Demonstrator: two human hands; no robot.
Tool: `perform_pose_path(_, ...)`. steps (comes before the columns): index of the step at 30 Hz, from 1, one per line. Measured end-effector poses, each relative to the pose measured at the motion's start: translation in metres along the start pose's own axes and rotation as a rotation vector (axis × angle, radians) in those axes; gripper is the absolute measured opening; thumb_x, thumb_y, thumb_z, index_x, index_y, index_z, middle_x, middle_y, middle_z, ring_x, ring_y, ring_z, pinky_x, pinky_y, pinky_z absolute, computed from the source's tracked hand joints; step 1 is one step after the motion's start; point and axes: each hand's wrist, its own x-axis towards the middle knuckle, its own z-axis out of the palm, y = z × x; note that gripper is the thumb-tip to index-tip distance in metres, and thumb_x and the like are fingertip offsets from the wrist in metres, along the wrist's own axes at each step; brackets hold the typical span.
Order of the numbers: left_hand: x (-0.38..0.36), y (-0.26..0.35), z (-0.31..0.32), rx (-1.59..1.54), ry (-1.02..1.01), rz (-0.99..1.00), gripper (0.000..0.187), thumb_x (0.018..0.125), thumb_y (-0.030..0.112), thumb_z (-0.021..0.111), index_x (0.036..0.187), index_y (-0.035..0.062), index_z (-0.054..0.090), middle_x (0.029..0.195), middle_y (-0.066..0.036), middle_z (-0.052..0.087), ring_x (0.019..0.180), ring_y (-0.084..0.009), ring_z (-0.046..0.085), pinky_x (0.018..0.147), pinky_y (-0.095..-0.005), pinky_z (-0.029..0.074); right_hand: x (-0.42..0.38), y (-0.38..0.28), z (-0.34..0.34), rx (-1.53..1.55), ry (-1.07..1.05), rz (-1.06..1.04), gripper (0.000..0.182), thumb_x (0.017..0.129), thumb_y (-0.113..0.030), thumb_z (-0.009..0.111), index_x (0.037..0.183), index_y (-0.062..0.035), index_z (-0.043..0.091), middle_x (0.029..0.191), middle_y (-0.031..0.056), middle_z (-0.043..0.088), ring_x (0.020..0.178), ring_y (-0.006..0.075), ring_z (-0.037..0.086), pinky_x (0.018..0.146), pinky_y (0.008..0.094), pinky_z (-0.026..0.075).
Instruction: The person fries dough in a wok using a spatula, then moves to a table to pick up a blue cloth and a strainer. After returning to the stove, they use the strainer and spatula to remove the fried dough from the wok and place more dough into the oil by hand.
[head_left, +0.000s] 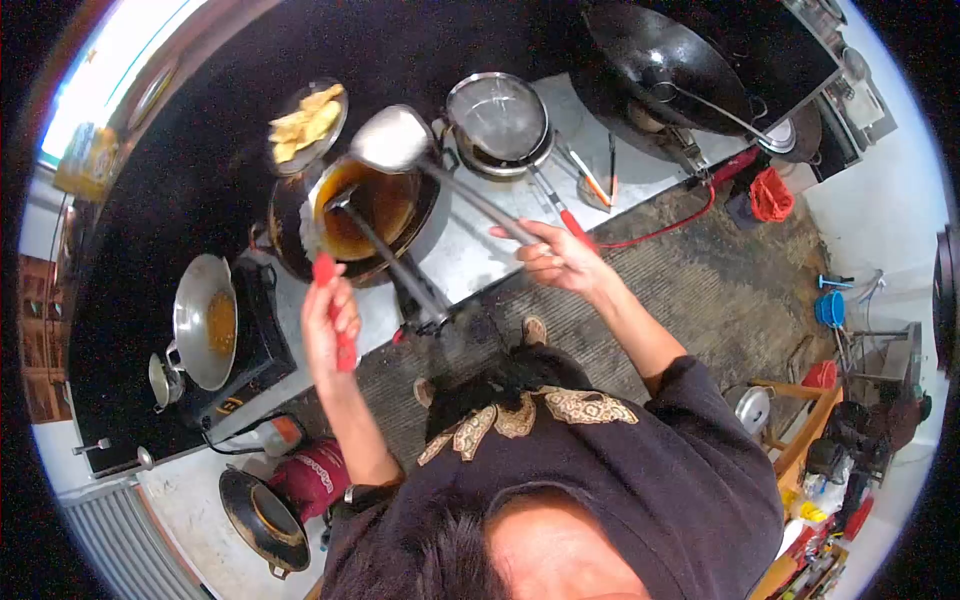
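My right hand is closed around the long handle of a metal ladle. Its round, shiny bowl is over the far rim of a wok of brown oil. Held upright in my closed left hand is a red handle. The tool's head reaches the wok's left side, but it is too blurred to name. A second long-handled utensil dips into the oil, its handle jutting over the near rim, with neither hand on it. Beyond the wok sits a dish of yellow fried pieces.
A round mesh strainer with a red handle lies over a pot to the right of the wok. Farther right stands a big dark wok. At left, a grey pan with orange-brown contents is by a black stove.
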Motion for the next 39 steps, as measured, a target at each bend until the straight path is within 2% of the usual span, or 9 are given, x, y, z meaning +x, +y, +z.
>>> perform_pose_path(6,0.061,-0.077,0.116,0.157,-0.06,-0.102,0.02,0.088,0.018,0.052,0.101,0.0045,0.046,0.064,0.002,0.044,0.045,-0.0042,0.04,0.037,-0.0195,0.035,-0.028,-0.092,-0.097,-0.437,0.515,-0.362,0.024,0.093,-0.032,0.048,0.099,-0.0093,0.047,0.055,-0.0085,0.032,0.041,0.0031,0.026,0.037,0.0196,0.02)
perform_pose_path(13,0.147,-0.188,0.178,0.231,-0.177,-0.122,0.011,0.088,0.012,0.045,0.091,0.0019,0.043,0.06,-0.003,0.048,0.043,-0.0115,0.048,0.036,-0.0263,0.043,0.045,-0.165,-0.209,0.055,0.307,-0.229,0.025,0.095,-0.029,0.044,0.109,-0.0089,0.049,0.054,-0.0087,0.031,0.039,0.0019,0.026,0.036,0.0181,0.021)
perform_pose_path(18,0.195,-0.26,0.202,0.222,-0.158,-0.15,0.009,0.088,0.016,0.046,0.088,0.0069,0.044,0.062,-0.002,0.047,0.044,-0.0121,0.048,0.039,-0.0279,0.045,0.082,-0.173,-0.249,0.053,0.218,-0.129,0.029,0.088,-0.039,0.055,0.101,-0.0126,0.054,0.051,-0.0099,0.034,0.038,0.0022,0.029,0.036,0.019,0.024)
perform_pose_path(23,0.228,-0.313,0.21,0.232,-0.132,-0.137,0.007,0.09,0.014,0.046,0.086,0.0076,0.044,0.06,-0.003,0.048,0.044,-0.0137,0.049,0.041,-0.0286,0.045,0.094,-0.165,-0.243,-0.622,0.49,-0.363,0.027,0.081,-0.031,0.067,0.085,-0.0071,0.055,0.058,-0.0024,0.05,0.043,0.0076,0.043,0.039,0.0214,0.034)
perform_pose_path(27,0.247,-0.368,0.195,0.245,-0.025,-0.169,0.013,0.089,0.015,0.048,0.093,0.0034,0.048,0.07,-0.006,0.054,0.056,-0.0133,0.055,0.051,-0.0272,0.048,0.097,-0.169,-0.279,-1.616,0.76,-0.595,0.02,0.076,-0.017,0.062,0.085,0.0005,0.058,0.067,0.0078,0.063,0.054,0.0129,0.06,0.046,0.0301,0.045)
perform_pose_path(29,0.248,-0.375,0.194,0.294,0.013,-0.268,0.015,0.089,0.018,0.048,0.095,0.0038,0.049,0.074,-0.006,0.056,0.06,-0.0126,0.056,0.055,-0.0275,0.05,0.091,-0.17,-0.293,-1.728,0.699,-0.668,0.026,0.076,-0.021,0.063,0.088,0.0013,0.061,0.067,0.0077,0.063,0.057,0.0147,0.061,0.051,0.0315,0.047)
perform_pose_path(33,0.254,-0.41,0.178,1.079,0.185,-0.185,0.045,0.079,0.033,0.057,0.102,-0.0047,0.048,0.085,-0.019,0.059,0.08,-0.0311,0.06,0.07,-0.0369,0.05,0.076,-0.168,-0.288,-1.228,0.65,-0.447,0.029,0.085,-0.026,0.056,0.093,0.0016,0.062,0.067,0.0057,0.061,0.059,0.0129,0.058,0.054,0.0292,0.046)
perform_pose_path(36,0.247,-0.426,0.176,0.824,0.16,-0.176,0.051,0.076,0.037,0.057,0.098,-0.0081,0.051,0.091,-0.026,0.058,0.09,-0.0384,0.058,0.078,-0.0426,0.045,0.075,-0.166,-0.286,-1.115,0.67,-0.422,0.029,0.093,-0.024,0.049,0.096,0.0017,0.061,0.064,0.0011,0.052,0.056,0.0086,0.047,0.053,0.0242,0.04)
perform_pose_path(39,0.241,-0.418,0.186,0.737,0.106,-0.255,0.05,0.077,0.04,0.054,0.096,-0.0067,0.054,0.093,-0.027,0.058,0.091,-0.0381,0.057,0.08,-0.0436,0.044,0.072,-0.164,-0.291,-1.119,0.687,-0.417,0.037,0.09,-0.033,0.051,0.098,0.0008,0.064,0.076,0.0116,0.064,0.065,0.0165,0.06,0.061,0.0313,0.048)
